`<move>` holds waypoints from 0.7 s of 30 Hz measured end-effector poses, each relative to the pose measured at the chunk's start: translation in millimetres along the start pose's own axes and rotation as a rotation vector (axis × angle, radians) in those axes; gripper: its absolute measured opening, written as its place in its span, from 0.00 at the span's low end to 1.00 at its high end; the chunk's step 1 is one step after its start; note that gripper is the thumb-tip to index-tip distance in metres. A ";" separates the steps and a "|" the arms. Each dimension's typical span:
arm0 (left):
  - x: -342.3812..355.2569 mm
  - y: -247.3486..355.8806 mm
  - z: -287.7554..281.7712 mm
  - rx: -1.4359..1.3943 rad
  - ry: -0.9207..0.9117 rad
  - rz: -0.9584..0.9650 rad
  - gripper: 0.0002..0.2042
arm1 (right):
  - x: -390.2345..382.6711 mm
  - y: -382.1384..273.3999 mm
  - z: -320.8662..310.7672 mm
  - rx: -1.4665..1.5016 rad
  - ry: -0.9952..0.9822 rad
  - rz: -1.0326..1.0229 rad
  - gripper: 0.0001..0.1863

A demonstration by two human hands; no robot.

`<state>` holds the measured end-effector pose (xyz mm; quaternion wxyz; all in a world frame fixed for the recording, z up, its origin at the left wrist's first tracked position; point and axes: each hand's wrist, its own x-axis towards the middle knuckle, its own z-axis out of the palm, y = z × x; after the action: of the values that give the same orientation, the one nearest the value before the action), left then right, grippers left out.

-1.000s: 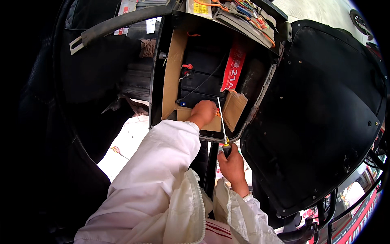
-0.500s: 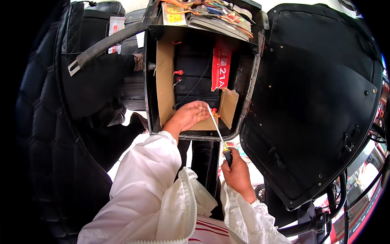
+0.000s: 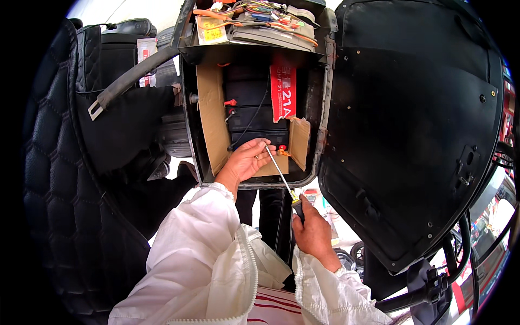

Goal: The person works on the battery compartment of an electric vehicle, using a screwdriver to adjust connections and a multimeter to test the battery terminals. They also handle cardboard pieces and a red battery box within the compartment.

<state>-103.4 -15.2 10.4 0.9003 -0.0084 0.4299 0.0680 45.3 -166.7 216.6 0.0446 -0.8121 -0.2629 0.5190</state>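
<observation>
My right hand [image 3: 312,230] is wrapped round the dark handle of a screwdriver [image 3: 279,172], whose thin metal shaft slants up and left. At the shaft's tip, the thumb and fingers of my left hand [image 3: 244,162] are closed in a pinch; anything small between them is hidden. Both are at the near end of an open black compartment [image 3: 325,130]. Inside it lie black batteries [image 3: 250,115] with a thin black cable across them. A red terminal cap [image 3: 282,147] with an orange lead shows just right of my left fingers.
Cardboard sheets [image 3: 212,116] line the compartment, and a red printed strip [image 3: 283,92] lies at its right. Coloured wires [image 3: 265,19] sit on the far ledge. A large black panel [image 3: 411,130] stands to the right, a quilted black seat [image 3: 59,162] to the left.
The whole view has shifted, so the compartment sits further left in the picture. The red terminal cap shows more beside my left fingers. Both hands keep about the same grip.
</observation>
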 end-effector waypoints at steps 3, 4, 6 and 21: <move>0.2 -0.9 -0.1 0.009 0.004 -0.013 0.08 | -1.8 -0.3 2.9 -0.060 0.024 -0.017 0.28; 0.2 -1.4 -0.2 0.014 0.009 -0.016 0.08 | -2.1 0.4 3.9 -0.093 0.035 -0.030 0.27; 0.2 -2.9 1.2 0.048 -0.007 -0.022 0.09 | 2.1 12.9 8.7 0.354 -0.185 0.158 0.26; 27.2 -15.1 2.6 0.291 0.074 -0.185 0.02 | -9.0 19.5 -10.7 0.314 0.061 0.030 0.22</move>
<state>-82.6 -26.7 -9.7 0.8780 0.0799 0.4655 -0.0783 59.0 -185.6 222.2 0.1712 -0.8144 -0.1647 0.5294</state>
